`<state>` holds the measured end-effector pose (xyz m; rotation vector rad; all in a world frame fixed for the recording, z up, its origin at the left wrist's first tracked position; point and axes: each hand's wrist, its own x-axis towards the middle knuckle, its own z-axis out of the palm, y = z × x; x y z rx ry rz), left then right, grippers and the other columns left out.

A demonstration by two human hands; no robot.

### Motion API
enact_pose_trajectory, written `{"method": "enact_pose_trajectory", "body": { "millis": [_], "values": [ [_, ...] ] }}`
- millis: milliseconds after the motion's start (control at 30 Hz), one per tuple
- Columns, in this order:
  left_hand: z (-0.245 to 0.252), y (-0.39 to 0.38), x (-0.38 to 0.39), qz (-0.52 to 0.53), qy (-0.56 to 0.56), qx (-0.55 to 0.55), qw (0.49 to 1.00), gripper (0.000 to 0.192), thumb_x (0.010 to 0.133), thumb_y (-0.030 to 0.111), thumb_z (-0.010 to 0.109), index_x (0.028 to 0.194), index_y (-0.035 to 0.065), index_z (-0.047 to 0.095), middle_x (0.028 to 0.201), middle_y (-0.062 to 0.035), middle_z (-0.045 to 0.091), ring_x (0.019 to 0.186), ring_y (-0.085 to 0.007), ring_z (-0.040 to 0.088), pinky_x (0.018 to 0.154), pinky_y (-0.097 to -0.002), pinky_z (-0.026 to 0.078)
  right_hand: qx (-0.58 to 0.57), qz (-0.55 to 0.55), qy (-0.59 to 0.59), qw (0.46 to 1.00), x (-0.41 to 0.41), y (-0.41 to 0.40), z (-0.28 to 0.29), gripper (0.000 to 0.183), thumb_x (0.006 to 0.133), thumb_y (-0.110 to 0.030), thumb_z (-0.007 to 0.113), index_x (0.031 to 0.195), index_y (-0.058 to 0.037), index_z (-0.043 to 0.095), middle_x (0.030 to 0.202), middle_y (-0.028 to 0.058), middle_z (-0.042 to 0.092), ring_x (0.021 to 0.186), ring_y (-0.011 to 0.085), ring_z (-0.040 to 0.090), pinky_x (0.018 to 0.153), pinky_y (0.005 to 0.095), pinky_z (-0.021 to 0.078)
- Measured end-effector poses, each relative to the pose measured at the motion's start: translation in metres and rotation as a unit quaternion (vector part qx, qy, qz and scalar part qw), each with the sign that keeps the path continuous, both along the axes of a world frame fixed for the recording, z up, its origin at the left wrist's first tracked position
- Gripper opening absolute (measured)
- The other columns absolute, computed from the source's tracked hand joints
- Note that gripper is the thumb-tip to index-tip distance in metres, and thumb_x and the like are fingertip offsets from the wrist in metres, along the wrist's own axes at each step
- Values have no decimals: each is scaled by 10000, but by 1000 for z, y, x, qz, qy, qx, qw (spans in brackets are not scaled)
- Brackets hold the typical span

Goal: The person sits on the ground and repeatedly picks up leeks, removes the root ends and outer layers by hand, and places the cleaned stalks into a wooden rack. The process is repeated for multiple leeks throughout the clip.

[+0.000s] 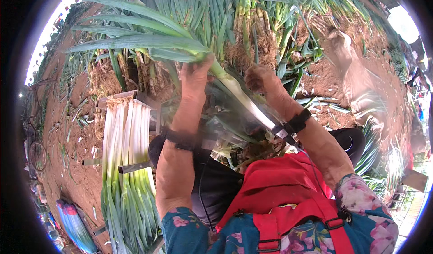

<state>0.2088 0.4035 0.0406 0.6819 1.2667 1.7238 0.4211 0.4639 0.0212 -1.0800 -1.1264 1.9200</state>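
Note:
My left hand is closed round a green leek-like stalk, near where its flat leaves fan out to the upper left. The pale lower shaft slants down to the right, past my right hand, its end near my right wrist strap. My right hand is raised with its fingers curled, just right of the stalk, close to the roots of unpeeled plants; whether it holds anything is unclear. At left, a row of cleaned white-stemmed stalks lies in a metal rack, roots at the top against its end plate.
Heaps of rooted, leafy stalks spread across the top. A bound bundle lies on the soil at lower left. Loose leaves and a pale crumpled sheet are at right. A wheel stands at far left.

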Motion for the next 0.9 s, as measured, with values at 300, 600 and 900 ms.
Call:
{"method": "enact_pose_trajectory", "body": {
  "millis": [300,600,900],
  "values": [
    [-2,0,16,-66,4,16,998,461,847,265,803,1222,115,581,1073,-10,647,901,-136,632,640,-303,516,144,166,-105,970,-28,4,22,390,890,-276,629,1124,36,650,1005,75,647,879,127,584,770,276,465],
    [3,-2,7,-123,24,20,992,409,859,244,785,1196,110,598,1069,-9,660,903,-129,629,655,-293,512,279,191,122,933,-11,-3,9,289,854,-228,660,1018,10,657,977,52,631,859,135,575,776,254,443],
    [3,-4,21,-76,48,47,995,403,840,226,809,1179,112,622,1025,7,660,883,-97,621,632,-254,495,203,157,-50,965,-23,-10,17,410,816,-230,679,1099,62,622,964,67,636,869,143,581,815,287,468]
  ]
}}
